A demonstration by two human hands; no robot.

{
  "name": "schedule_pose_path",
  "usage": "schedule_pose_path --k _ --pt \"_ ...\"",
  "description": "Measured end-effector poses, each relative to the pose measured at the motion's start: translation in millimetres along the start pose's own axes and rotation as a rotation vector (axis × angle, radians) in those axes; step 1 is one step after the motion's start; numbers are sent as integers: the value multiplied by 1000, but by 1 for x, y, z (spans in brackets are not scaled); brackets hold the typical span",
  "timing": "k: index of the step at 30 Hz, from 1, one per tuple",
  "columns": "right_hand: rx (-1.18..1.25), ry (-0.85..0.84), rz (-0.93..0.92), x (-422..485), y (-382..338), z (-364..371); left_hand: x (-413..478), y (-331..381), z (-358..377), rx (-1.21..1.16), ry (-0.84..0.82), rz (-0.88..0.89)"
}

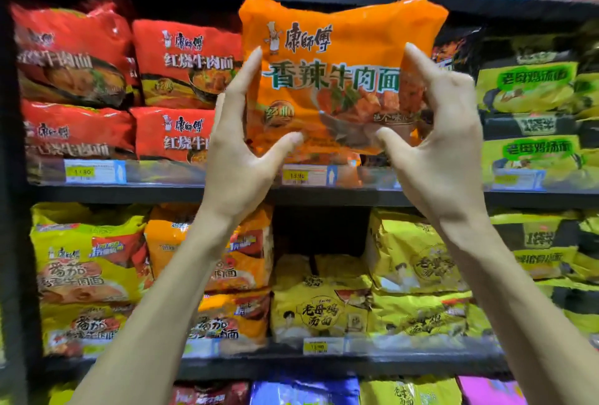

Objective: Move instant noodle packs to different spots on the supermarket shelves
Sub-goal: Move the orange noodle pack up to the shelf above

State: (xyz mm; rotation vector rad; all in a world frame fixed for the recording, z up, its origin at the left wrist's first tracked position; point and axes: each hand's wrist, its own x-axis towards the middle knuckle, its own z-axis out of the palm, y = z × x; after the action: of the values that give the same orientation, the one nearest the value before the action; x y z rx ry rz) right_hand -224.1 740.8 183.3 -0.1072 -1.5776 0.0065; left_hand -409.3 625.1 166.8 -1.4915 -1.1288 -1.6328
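A big orange instant noodle pack with green lettering stands upright in the middle of the upper shelf, between red packs and dark packs. My left hand holds its left edge, index finger up along the side and thumb pressed on the lower front. My right hand mirrors this on the right edge, thumb on the lower front. The pack's bottom edge is just above the shelf rail. The rest of my fingers are hidden from view.
Red noodle packs are stacked to the left, yellow-green ones to the right. The shelf below holds yellow and orange packs, with a dark gap at its middle above a low yellow pack. Price tags line the rails.
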Motion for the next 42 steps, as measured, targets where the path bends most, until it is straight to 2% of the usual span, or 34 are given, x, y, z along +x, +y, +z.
schedule_pose_path --k 14,42 --pt "32 54 -99 71 41 62 73 -43 17 112 59 19" --pt "38 5 -45 63 102 121 77 -109 45 186 23 -31"
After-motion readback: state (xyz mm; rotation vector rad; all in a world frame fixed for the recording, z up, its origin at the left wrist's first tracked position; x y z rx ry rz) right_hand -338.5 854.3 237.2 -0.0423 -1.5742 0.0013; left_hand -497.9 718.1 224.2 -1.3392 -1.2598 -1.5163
